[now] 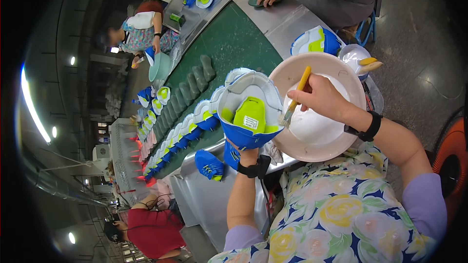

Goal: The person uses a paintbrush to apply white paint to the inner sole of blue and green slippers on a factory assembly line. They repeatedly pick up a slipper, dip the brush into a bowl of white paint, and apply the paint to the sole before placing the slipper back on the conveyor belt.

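Observation:
My left hand (pixel 248 155), largely hidden behind a blue shoe upper (pixel 246 135), grips it from below. The upper's white-lined opening faces up, and a lime-green tongue with a white label shows inside. Between the fingers of my right hand (pixel 322 98) is a brush (pixel 303 79) with a yellow handle. Its bristles are at the right edge of the upper; whether they touch it I cannot tell. A pale pink basin (pixel 360 98) with white liquid stands under my right hand. Another blue upper (pixel 209 164) lies on the metal surface left of my left wrist.
A green conveyor belt (pixel 234 34) carries a row of blue uppers (pixel 187 135) and a row of grey sole-shaped pieces (pixel 187 90). Beyond the basin sit another upper (pixel 334 43) and a clear container (pixel 350 56). Co-workers sit across and along the line. An orange fan (pixel 448 156) stands at right.

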`<state>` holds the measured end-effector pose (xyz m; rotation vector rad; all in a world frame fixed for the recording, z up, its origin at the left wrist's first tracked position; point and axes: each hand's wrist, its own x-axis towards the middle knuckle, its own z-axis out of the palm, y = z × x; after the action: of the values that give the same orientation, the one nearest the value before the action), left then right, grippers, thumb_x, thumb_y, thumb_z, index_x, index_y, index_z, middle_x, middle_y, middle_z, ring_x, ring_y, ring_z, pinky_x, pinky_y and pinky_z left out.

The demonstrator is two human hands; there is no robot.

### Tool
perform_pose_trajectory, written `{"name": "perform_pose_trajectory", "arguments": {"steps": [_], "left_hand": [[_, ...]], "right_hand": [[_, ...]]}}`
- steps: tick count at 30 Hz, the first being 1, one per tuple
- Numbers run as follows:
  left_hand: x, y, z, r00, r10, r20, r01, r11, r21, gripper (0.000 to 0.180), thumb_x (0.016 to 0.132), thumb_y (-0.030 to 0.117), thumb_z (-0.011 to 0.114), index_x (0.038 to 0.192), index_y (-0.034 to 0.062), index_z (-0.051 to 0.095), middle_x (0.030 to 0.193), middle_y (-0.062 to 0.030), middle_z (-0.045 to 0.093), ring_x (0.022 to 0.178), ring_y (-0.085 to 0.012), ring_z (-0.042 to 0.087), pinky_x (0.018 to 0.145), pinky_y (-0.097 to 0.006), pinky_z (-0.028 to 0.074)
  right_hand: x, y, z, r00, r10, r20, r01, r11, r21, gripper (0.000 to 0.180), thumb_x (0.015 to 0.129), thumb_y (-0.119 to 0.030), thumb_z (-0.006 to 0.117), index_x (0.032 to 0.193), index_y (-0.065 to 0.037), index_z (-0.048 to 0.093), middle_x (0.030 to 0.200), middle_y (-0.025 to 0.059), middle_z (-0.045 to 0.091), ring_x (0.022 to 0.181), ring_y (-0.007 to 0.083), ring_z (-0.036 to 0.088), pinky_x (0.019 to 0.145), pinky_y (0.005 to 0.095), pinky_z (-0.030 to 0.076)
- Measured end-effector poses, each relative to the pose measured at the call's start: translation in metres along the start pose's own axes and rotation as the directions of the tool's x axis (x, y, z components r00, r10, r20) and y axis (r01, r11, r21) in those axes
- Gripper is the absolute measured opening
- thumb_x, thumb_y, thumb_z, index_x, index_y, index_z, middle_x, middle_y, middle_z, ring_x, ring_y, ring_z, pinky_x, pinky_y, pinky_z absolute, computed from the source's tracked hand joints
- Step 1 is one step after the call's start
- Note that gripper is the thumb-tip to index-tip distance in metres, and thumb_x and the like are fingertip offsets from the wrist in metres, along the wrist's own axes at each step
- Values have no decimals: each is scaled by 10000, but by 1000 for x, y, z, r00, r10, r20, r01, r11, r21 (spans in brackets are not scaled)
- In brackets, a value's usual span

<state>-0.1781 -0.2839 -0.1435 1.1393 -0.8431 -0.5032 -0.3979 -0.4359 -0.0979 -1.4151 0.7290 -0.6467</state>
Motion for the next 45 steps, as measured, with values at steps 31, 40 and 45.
{"name": "perform_pose_trajectory", "arguments": {"steps": [31,40,45], "left_hand": [[-10,14,8,596,-612,520,802,425,-419,480,1001,359,490,1375,59,505,1323,-133,598,1152,-280,623,966,-462,539],[8,29,31,662,-704,257,750,623,-223,436,982,306,547,1349,72,515,1247,-118,621,1088,-260,655,906,-438,573],[7,33,26,736,-607,299,676,671,-303,455,981,332,545,1358,79,502,1242,-121,624,1078,-264,660,907,-445,571]], "right_hand": [[17,-20,-28,829,-415,375,542,761,-355,236,880,-206,679,976,-29,556,781,210,659,753,394,648,688,435,503],[12,-29,-37,734,-614,290,679,683,-270,226,887,-193,665,1045,-50,590,832,197,658,779,404,639,693,447,496],[9,-31,-45,735,-501,457,667,654,-356,210,870,-156,689,986,-56,546,824,175,658,764,384,640,665,429,494]]}}
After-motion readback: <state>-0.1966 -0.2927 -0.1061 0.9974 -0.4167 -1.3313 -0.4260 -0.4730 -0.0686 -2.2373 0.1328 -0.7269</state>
